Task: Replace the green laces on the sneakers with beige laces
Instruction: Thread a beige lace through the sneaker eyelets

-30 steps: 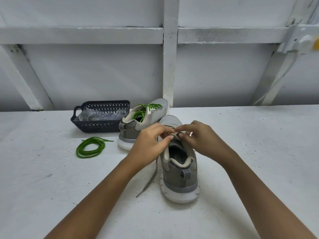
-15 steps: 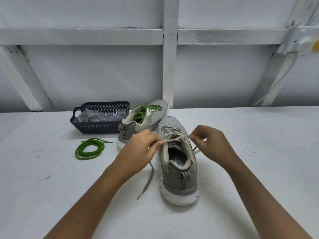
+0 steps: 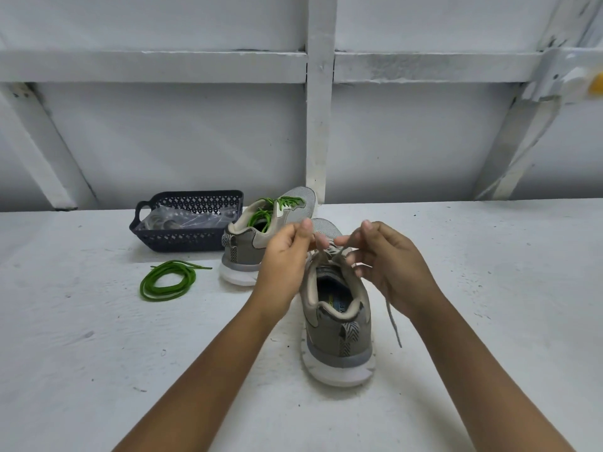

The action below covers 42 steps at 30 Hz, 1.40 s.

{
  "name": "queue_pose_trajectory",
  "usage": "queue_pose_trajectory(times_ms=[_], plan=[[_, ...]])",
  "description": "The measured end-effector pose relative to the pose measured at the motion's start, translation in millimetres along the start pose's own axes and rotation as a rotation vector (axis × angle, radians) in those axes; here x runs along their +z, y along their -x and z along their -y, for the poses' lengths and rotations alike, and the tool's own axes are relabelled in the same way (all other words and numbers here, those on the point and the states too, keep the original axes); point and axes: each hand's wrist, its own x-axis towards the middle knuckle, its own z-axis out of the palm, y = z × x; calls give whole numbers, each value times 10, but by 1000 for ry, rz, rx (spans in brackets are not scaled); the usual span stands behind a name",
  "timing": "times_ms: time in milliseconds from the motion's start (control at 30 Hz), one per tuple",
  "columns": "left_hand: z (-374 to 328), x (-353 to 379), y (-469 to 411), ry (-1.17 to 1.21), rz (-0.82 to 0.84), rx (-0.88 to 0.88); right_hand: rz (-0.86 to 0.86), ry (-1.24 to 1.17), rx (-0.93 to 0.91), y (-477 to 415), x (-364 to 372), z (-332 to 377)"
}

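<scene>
Near shoe: grey mesh sneaker with a white sole, upright in the middle of the white tabletop, heel toward the camera, toe pointing away.
Lace: flat beige lace, threaded up to the top eyelets as far as visible. Two parts come out above the tongue, and one free end hangs down the right side of the shoe.
Left hand: left hand raised over the tongue, thumb and forefinger pinching one part of the lace.
Right hand: right hand opposite, fingertips pinching the other part, with the free end dropping below the palm.
Step, by judgement: probably tightening the last crossing and starting the knot.
Good practice: pull both parts with equal tension, outward and a little upward. Keep the flat lace untwisted. Compare the two end lengths before tying.
Risk: too strong a pull may lift or tip the light shoe, so better to pull gently.
Second shoe: second grey sneaker just behind and to the left, touching or not cannot be told, with bright green laces not yet replaced.
Removed lace: loose green lace coiled on the tabletop, left of both shoes.
Further out: dark blue perforated plastic basket holding a clear plastic bag, just beside the second shoe.
</scene>
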Motion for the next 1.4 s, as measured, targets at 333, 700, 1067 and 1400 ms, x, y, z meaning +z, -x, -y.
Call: queue_pose_trajectory(times_ms=[333,700,1067,1400], plan=[[66,-50,26,-167,216,48,-32,272,-83,-30,33,-77],[36,-198,-78,-140,341,-29,-32,416,-90,-44,16,-95],[-17,-167,-99,-84,311,-110,22,452,-185,15,46,-97],[62,-41,-2,-119,66,-11,-50,438,-197,19,36,-122]])
